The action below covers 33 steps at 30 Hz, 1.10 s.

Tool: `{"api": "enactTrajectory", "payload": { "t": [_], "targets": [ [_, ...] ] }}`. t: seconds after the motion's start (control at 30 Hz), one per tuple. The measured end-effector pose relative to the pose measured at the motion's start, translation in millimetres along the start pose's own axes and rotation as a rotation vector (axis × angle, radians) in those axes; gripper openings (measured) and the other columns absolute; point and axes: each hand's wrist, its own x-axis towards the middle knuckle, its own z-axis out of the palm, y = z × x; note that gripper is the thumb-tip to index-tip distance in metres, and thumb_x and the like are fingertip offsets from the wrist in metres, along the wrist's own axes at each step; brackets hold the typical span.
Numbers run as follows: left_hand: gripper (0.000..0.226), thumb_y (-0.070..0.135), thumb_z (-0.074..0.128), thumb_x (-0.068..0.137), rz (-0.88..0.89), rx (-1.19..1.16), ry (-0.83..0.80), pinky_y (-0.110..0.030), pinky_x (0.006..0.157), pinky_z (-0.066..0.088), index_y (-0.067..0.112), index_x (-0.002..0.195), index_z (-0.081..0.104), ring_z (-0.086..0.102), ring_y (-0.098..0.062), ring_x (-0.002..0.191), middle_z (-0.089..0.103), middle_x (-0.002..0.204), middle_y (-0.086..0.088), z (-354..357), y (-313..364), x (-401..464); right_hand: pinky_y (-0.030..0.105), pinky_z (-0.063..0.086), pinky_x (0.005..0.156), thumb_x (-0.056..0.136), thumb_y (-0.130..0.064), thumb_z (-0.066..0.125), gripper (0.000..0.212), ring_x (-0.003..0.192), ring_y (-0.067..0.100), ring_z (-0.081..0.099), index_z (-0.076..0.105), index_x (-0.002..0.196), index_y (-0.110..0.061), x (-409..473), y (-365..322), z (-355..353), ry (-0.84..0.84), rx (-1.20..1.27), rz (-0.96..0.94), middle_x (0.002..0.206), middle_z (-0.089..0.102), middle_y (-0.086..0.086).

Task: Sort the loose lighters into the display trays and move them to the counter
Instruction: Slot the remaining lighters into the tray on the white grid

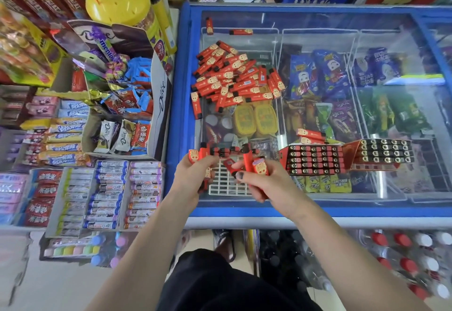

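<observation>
A heap of loose red lighters (232, 75) lies on the glass lid of the blue freezer (175, 105). Two more lighters (241, 32) lie apart at the lid's far edge. A white grid tray (226, 183) sits near the front edge with a row of lighters (223, 151) standing along its far side. My left hand (193, 176) grips several lighters at the tray's left side. My right hand (263, 181) holds a bunch of lighters over the tray's right part. Two filled trays (315, 159) (382, 154) stand to the right, with two lighters (310, 135) on the nearer one.
Ice-cream packs show through the glass lid. Left of the freezer stand open boxes of chocolates and candy (122, 115) and rows of mint rolls (105, 193). A yellow tub (119, 2) is at the back left. Bottles with red and white caps (403, 257) sit on the floor at right.
</observation>
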Motion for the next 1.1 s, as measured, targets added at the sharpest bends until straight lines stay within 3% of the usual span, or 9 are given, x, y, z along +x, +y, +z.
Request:
{"api": "enactTrajectory", "payload": {
  "t": [0.03, 0.13, 0.27, 0.33, 0.57, 0.67, 0.77, 0.93, 1.1],
  "targets": [
    [0.02, 0.021, 0.08, 0.083, 0.01, 0.003, 0.016, -0.034, 0.061, 0.043, 0.018, 0.093, 0.063, 0.053, -0.016, 0.056, 0.064, 0.074, -0.004, -4, -4, 1, 0.027, 0.039, 0.048, 0.095, -0.012, 0.069, 0.014, 0.048, 0.017, 0.042, 0.076, 0.106, -0.017, 3, 5, 0, 0.071, 0.07, 0.007, 0.073, 0.062, 0.023],
    [0.019, 0.02, 0.078, 0.084, 0.045, 0.069, 0.048, -0.038, 0.065, 0.044, 0.016, 0.094, 0.063, 0.054, -0.019, 0.061, 0.063, 0.076, -0.007, -12, -15, 6, 0.027, 0.04, 0.048, 0.097, -0.012, 0.068, 0.015, 0.052, 0.016, 0.046, 0.074, 0.11, -0.014, 13, 18, 0, 0.258, 0.192, 0.038, 0.09, 0.075, 0.015],
    [0.018, 0.021, 0.075, 0.088, 0.073, 0.263, 0.025, -0.03, 0.055, 0.047, 0.015, 0.097, 0.061, 0.056, -0.013, 0.058, 0.061, 0.068, 0.0, -11, -30, 10, 0.028, 0.039, 0.049, 0.097, -0.011, 0.067, 0.015, 0.053, 0.014, 0.048, 0.073, 0.11, -0.013, 27, 25, 7, 0.287, 0.141, 0.061, 0.094, 0.076, 0.015],
    [0.02, 0.026, 0.075, 0.089, 0.057, 0.302, -0.005, -0.03, 0.057, 0.047, 0.017, 0.099, 0.06, 0.057, -0.015, 0.063, 0.062, 0.07, 0.001, -10, -37, 13, 0.026, 0.039, 0.047, 0.096, -0.009, 0.067, 0.015, 0.051, 0.012, 0.048, 0.072, 0.11, -0.013, 34, 25, 12, 0.284, 0.115, 0.06, 0.095, 0.076, 0.015],
    [0.023, 0.027, 0.074, 0.093, 0.039, 0.307, 0.006, -0.025, 0.055, 0.049, 0.018, 0.106, 0.057, 0.059, -0.015, 0.067, 0.066, 0.08, -0.002, -8, -53, 18, 0.024, 0.042, 0.045, 0.096, -0.013, 0.068, 0.009, 0.052, 0.012, 0.051, 0.07, 0.104, -0.016, 48, 29, 18, 0.329, 0.01, 0.068, 0.09, 0.078, 0.006],
    [0.022, 0.027, 0.072, 0.094, 0.081, 0.399, 0.011, -0.026, 0.057, 0.051, 0.019, 0.107, 0.056, 0.059, -0.014, 0.067, 0.066, 0.082, -0.001, -7, -54, 18, 0.025, 0.047, 0.051, 0.096, -0.022, 0.069, 0.004, 0.05, 0.008, 0.055, 0.068, 0.094, -0.025, 48, 33, 24, 0.437, -0.132, 0.012, 0.085, 0.078, -0.001],
    [0.024, 0.028, 0.072, 0.094, 0.098, 0.432, 0.011, -0.026, 0.058, 0.051, 0.02, 0.109, 0.056, 0.06, -0.014, 0.07, 0.067, 0.087, -0.002, -6, -53, 18, 0.02, 0.048, 0.05, 0.095, -0.025, 0.07, 0.011, 0.048, 0.004, 0.056, 0.065, 0.086, -0.022, 48, 35, 36, 0.573, -0.152, -0.046, 0.078, 0.076, 0.003],
    [0.023, 0.026, 0.072, 0.093, 0.092, 0.419, 0.004, -0.027, 0.059, 0.053, 0.022, 0.108, 0.056, 0.062, -0.015, 0.072, 0.068, 0.09, -0.003, -7, -51, 18, 0.046, 0.061, 0.077, 0.086, -0.038, 0.077, 0.018, 0.075, 0.022, 0.071, 0.061, 0.084, -0.03, 56, 38, 47, 0.711, -0.063, 0.037, 0.079, 0.074, -0.001],
    [0.023, 0.022, 0.072, 0.093, 0.095, 0.406, -0.021, -0.029, 0.06, 0.052, 0.019, 0.107, 0.055, 0.059, -0.016, 0.069, 0.066, 0.084, -0.003, -4, -51, 15, 0.036, 0.052, 0.062, 0.084, -0.041, 0.08, 0.035, 0.058, 0.018, 0.057, 0.047, 0.081, -0.029, 55, 27, 42, 0.688, 0.09, 0.213, 0.071, 0.064, 0.002]
  ]
}}
